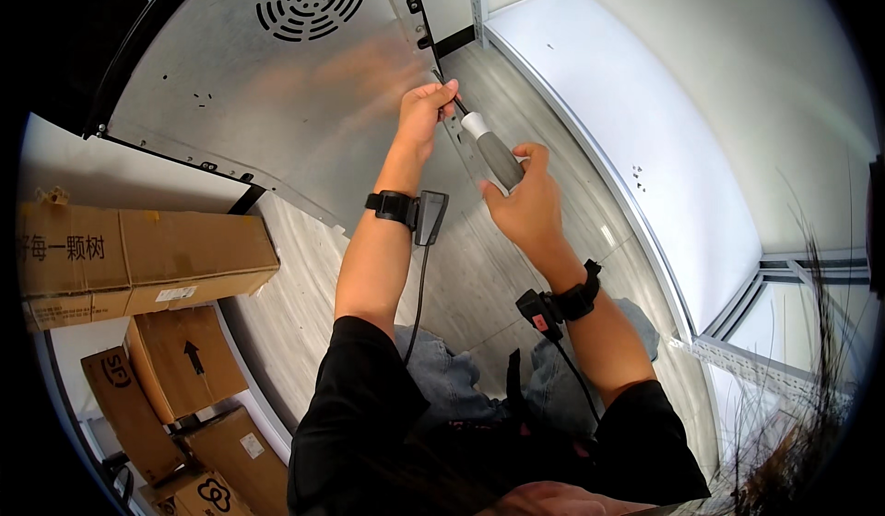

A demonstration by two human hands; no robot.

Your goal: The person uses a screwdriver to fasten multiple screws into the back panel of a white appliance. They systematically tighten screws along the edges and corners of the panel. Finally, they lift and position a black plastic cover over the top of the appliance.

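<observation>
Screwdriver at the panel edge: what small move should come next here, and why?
Probably a turn of the screwdriver by the right hand, judging by the pose. That hand grips its grey handle, while the left hand pinches the shaft near the tip, at the edge of the metal panel. The tip and any screw are hidden behind the fingers, so whether it is seated cannot be told.

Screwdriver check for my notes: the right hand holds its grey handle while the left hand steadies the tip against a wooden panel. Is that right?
Not quite: the panel is grey sheet metal with a round vent grille, not wood. The head view shows it. The rest stands: the right hand holds the screwdriver by its grey handle, and the left hand steadies the tip.
</observation>
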